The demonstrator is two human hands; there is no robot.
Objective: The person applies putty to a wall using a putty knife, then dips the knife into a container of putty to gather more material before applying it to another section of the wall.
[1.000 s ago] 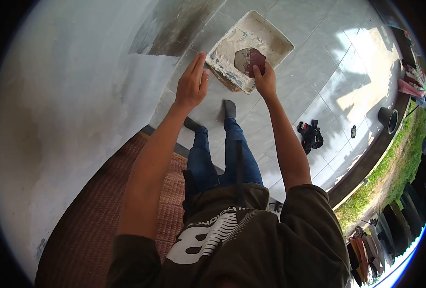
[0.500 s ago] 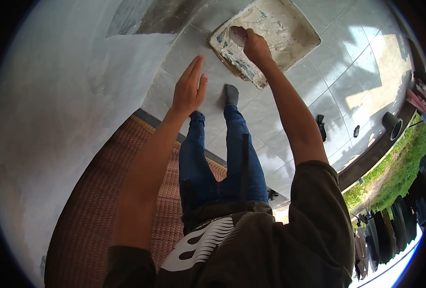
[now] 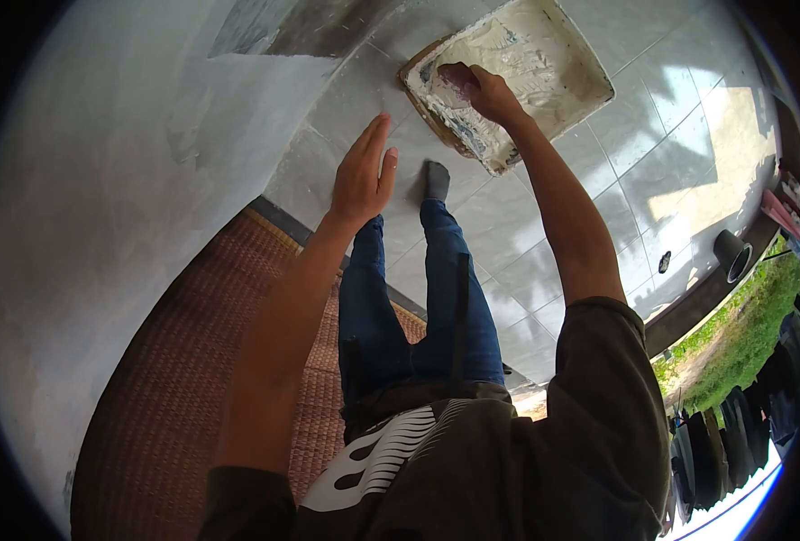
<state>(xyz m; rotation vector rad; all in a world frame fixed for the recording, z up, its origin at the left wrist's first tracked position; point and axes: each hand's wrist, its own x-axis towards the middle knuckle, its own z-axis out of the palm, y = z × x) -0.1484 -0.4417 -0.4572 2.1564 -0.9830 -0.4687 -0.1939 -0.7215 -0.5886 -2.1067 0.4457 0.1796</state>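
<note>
A shallow square tray (image 3: 609,90) lies on the tiled floor, its inside smeared with thick white paste (image 3: 544,63). My right hand (image 3: 497,95) is closed around a flat scraper (image 3: 457,79), holding it over the paste near the tray's left side. Whether the blade touches the paste is hard to tell. In front of my left leg, my left hand (image 3: 362,176) hangs in the air with its fingers stretched out and thumb apart. Nothing is in it, and it is nearest to the wall (image 3: 129,198).
The wall rises along the left, with a darker patch (image 3: 319,27) near the top. A red-brown woven mat (image 3: 192,361) lies beneath me. Grey tiles (image 3: 566,212) surround the tray. A dark pot (image 3: 731,255) stands by the ledge at right, with clothes (image 3: 720,446) hanging beyond the grass.
The scraper in my right hand has shifted slightly down and right, as the tray also has in view. My left hand is slightly lower and still open.
</note>
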